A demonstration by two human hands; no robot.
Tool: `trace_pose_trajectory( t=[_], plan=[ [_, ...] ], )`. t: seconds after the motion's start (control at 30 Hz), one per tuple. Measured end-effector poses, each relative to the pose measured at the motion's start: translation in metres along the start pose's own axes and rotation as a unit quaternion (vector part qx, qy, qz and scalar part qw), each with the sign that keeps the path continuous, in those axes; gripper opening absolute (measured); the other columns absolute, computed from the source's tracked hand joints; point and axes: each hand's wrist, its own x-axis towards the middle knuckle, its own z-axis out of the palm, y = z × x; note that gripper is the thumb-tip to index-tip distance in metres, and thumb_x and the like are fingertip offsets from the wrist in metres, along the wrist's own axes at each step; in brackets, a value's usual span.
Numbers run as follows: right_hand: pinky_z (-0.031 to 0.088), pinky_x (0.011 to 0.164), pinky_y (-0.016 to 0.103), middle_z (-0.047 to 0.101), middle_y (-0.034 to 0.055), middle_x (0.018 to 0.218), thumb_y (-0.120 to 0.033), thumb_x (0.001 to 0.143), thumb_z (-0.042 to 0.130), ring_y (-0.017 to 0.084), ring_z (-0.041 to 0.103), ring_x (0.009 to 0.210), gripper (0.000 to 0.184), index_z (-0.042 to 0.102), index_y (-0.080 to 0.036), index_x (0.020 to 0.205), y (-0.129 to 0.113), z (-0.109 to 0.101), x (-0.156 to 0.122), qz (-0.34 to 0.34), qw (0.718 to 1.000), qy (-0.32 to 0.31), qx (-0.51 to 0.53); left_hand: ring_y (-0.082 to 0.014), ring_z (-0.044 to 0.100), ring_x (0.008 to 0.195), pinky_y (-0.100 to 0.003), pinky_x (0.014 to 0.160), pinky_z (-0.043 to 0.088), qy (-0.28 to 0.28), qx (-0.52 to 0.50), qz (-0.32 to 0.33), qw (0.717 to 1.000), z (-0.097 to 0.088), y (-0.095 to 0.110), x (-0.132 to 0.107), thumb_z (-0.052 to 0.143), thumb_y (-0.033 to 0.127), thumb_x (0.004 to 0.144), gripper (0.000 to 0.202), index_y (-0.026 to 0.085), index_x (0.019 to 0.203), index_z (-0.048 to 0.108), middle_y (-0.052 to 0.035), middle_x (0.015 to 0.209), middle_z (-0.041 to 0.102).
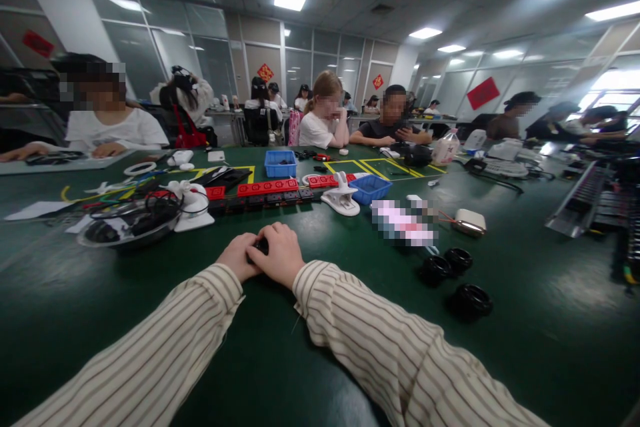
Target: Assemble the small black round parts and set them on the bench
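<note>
My left hand [239,255] and my right hand [280,252] meet on the green table [150,293], fingers curled together around a small black part [259,246] that is mostly hidden between them. Both arms wear striped sleeves. Three black round parts [453,277] lie to the right of my hands. A row of red and black blocks [265,192] runs across the table just beyond my hands, next to a white clamp-like tool [341,199].
A clear tray of black parts and cables [127,223] sits at left. Two blue bins [281,163] [370,188] stand farther back. A white box [469,221] lies at right. Several people sit around the table's far side. Metal racks [600,203] line the right edge.
</note>
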Motion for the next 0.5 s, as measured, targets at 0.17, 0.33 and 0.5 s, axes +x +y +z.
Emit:
trace_pose_trajectory(
  t=[0.17, 0.33, 0.5],
  plan=[
    [0.033, 0.076, 0.029, 0.053, 0.0012, 0.083, -0.025, 0.072, 0.058, 0.016, 0.045, 0.085, 0.01, 0.055, -0.018, 0.078, 0.0006, -0.0008, 0.0015, -0.05, 0.998, -0.019, 0.025, -0.0246, 0.054, 0.092, -0.035, 0.084, 0.043, 0.006, -0.024, 0.027, 0.999, 0.0004, -0.0062, 0.0006, 0.057, 0.031, 0.057, 0.04, 0.015, 0.094, 0.056, -0.007, 0.093, 0.059],
    [0.03, 0.086, 0.029, 0.055, -0.0021, 0.072, -0.011, 0.069, 0.053, 0.013, 0.049, 0.079, 0.007, 0.052, -0.017, 0.066, -0.0019, -0.0043, 0.0001, -0.144, 0.987, -0.038, 0.066, -0.0235, 0.056, 0.09, -0.033, 0.082, 0.046, -0.004, -0.091, 0.042, 0.995, 0.0009, -0.0103, 0.0009, 0.055, 0.029, 0.055, 0.029, 0.017, 0.081, 0.058, -0.0043, 0.093, 0.061],
    [0.029, 0.089, 0.029, 0.056, 0.0004, 0.084, -0.016, 0.071, 0.056, 0.015, 0.046, 0.089, 0.01, 0.054, -0.017, 0.081, -0.0037, -0.0079, -0.0025, -0.132, 0.989, 0.009, 0.071, -0.0234, 0.057, 0.091, -0.034, 0.083, 0.046, -0.016, -0.117, 0.076, 0.99, 0.0015, -0.0034, 0.0029, 0.056, 0.028, 0.056, 0.033, 0.018, 0.088, 0.058, -0.0048, 0.094, 0.062]
  ],
)
